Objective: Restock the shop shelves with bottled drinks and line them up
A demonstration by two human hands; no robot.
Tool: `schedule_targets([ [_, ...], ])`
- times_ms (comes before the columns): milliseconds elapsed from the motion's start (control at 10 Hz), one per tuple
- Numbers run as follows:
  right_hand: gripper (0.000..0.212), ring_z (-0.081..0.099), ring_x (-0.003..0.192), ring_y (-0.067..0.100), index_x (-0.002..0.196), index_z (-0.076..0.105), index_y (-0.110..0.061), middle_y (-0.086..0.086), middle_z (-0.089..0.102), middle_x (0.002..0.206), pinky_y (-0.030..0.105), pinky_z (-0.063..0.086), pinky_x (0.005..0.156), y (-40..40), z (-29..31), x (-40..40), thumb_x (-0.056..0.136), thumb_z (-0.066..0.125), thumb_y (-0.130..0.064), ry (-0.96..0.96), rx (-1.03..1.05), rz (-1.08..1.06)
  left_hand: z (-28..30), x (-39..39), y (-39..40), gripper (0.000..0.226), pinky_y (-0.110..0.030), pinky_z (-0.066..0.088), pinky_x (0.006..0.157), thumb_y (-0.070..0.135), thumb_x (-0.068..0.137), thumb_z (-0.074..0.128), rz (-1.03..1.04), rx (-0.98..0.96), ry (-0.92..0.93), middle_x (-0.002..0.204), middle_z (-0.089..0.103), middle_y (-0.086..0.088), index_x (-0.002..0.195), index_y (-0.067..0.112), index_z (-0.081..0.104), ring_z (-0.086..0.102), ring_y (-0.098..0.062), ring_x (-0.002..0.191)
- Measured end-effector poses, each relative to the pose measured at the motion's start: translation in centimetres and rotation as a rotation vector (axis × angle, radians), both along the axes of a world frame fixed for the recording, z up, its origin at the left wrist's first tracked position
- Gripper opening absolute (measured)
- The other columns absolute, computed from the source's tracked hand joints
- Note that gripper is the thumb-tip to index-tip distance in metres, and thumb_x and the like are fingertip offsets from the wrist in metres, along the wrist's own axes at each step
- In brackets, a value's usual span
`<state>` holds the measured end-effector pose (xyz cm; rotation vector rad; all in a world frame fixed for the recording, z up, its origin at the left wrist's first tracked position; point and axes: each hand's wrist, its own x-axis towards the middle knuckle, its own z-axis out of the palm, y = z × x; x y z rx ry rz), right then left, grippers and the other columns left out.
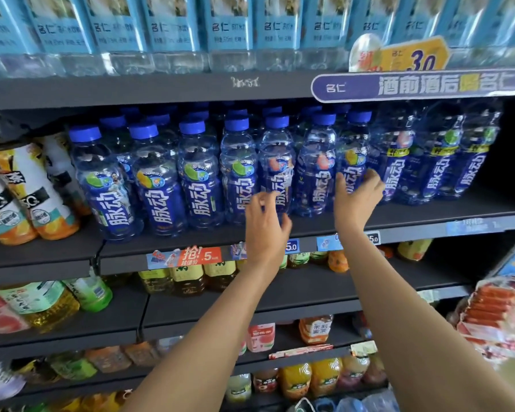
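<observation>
A row of clear bottles with blue caps and dark blue labels (197, 173) stands along the front of the middle shelf (428, 215), with more rows behind. My right hand (356, 200) grips the lower part of one bottle (353, 150) towards the right of the row. My left hand (265, 224) hovers with loosely curled fingers just in front of another bottle (275, 162) and holds nothing. A shrink-wrapped pack of the same bottles (437, 156) sits further right on the shelf.
Pale blue labelled water bottles (173, 31) fill the top shelf. Orange and white juice bottles (27, 197) stand at the left. Lower shelves hold tea and juice bottles (188, 278). Price tags (188, 257) line the shelf edge. A snack rack (494, 316) juts out at the right.
</observation>
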<state>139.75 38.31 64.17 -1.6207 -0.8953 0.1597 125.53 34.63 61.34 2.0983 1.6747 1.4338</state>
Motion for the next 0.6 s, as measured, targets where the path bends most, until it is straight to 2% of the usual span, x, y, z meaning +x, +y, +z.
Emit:
schedule_targets([
  [100, 0.079, 0.032, 0.133, 0.031, 0.143, 0.022, -0.002, 0.016, 0.033, 0.145, 0.04, 0.031, 0.105, 1.2, 0.0, 2.1, 0.083, 0.068, -0.025, 0.014, -0.215, 0.057, -0.6, 1.1, 0.4, 0.047, -0.03, 0.04, 0.093, 0.011, 0.089, 0.055, -0.014, -0.084, 0.023, 0.133, 0.037, -0.01, 0.134, 0.015, 0.044, 0.036, -0.026, 0.123],
  [200, 0.081, 0.038, 0.13, 0.033, 0.14, 0.026, -0.003, 0.016, 0.04, 0.141, 0.047, 0.035, 0.105, 2.3, -0.5, 3.0, 0.079, 0.074, -0.027, -0.026, -0.337, 0.14, -0.8, 1.4, 0.7, 0.049, -0.03, 0.042, 0.093, 0.009, 0.089, 0.054, -0.032, -0.113, 0.017, 0.137, 0.03, -0.01, 0.136, 0.016, 0.042, 0.038, -0.025, 0.123],
  [300, 0.076, 0.039, 0.129, 0.033, 0.137, 0.029, -0.003, 0.017, 0.042, 0.139, 0.049, 0.034, 0.105, 2.8, -0.8, 3.1, 0.079, 0.073, -0.024, -0.04, -0.338, 0.129, -1.0, 1.3, 0.9, 0.048, -0.028, 0.043, 0.088, 0.006, 0.087, 0.055, -0.034, -0.074, 0.008, 0.136, 0.031, -0.01, 0.134, 0.015, 0.045, 0.043, -0.024, 0.119],
  [400, 0.071, 0.04, 0.128, 0.034, 0.136, 0.03, -0.001, 0.018, 0.042, 0.138, 0.05, 0.033, 0.106, 2.4, -0.9, 2.7, 0.081, 0.071, -0.02, -0.033, -0.309, 0.103, -1.2, 1.2, 1.0, 0.05, -0.027, 0.041, 0.09, 0.004, 0.087, 0.055, -0.049, -0.085, 0.007, 0.136, 0.03, -0.012, 0.135, 0.015, 0.045, 0.041, -0.025, 0.121],
  [500, 0.075, 0.039, 0.129, 0.034, 0.139, 0.028, -0.002, 0.017, 0.041, 0.14, 0.051, 0.03, 0.108, 2.2, -0.8, 2.7, 0.081, 0.071, -0.021, -0.047, -0.31, 0.108, -1.3, 1.1, 0.9, 0.051, -0.028, 0.039, 0.094, 0.006, 0.088, 0.054, -0.076, -0.084, -0.011, 0.138, 0.028, -0.012, 0.136, 0.015, 0.042, 0.037, -0.025, 0.125],
  [600, 0.083, 0.034, 0.13, 0.036, 0.143, 0.022, -0.005, 0.018, 0.03, 0.145, 0.048, 0.032, 0.107, 1.4, 0.1, 2.0, 0.08, 0.072, -0.026, -0.075, -0.217, 0.072, -0.8, 0.3, 0.0, 0.048, -0.028, 0.043, 0.096, 0.007, 0.088, 0.054, -0.099, -0.051, 0.007, 0.137, 0.029, -0.01, 0.134, 0.014, 0.043, 0.04, -0.021, 0.123],
])
